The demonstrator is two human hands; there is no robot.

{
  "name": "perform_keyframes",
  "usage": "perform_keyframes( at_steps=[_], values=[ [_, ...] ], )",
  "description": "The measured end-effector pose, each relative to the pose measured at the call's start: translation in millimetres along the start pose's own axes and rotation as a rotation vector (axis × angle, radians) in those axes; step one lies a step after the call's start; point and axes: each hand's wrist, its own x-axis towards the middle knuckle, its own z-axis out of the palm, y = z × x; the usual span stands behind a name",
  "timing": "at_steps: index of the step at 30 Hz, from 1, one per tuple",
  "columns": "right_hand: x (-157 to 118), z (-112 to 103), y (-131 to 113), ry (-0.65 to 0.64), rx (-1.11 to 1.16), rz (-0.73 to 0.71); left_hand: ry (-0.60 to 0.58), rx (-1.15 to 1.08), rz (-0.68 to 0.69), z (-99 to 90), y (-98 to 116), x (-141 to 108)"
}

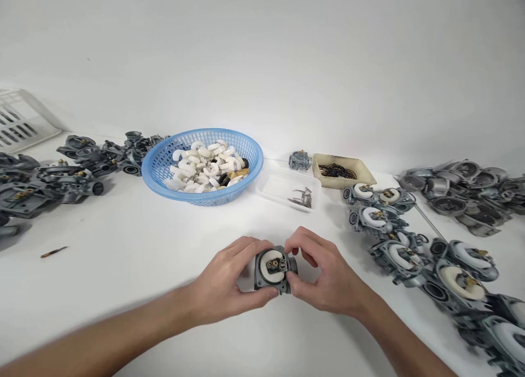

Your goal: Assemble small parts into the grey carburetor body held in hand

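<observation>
A grey metal carburetor (292, 265) sits at the front middle of the table, its underside facing up. Set in it is a white C-shaped float (265, 267) around small brass parts. My left hand (223, 281) wraps the carburetor from the left, thumb at the near side and fingers at the far side. From the right, the thumb and forefinger of my right hand (324, 273) close on its right part, beside the float's hinge end. Whether a small pin is between those fingertips I cannot make out.
A blue basket (151, 172) holds many floats. Behind lie a clear tray (273, 188) of small pins and a beige tray (367, 181) of black rings. Carburetors with floats (404, 256) line the right, near metal bowls (467, 193). More carburetors (74, 180) and a small tool (53, 252) lie left.
</observation>
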Motion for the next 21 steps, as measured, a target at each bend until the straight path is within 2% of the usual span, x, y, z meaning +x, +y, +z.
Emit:
perform_keyframes(
  at_steps=[21],
  values=[
    [-2.1,0.7,1.7,0.002,-0.014,-0.001,0.004,-0.005,0.000,1.4,-0.1,-2.0]
  ],
)
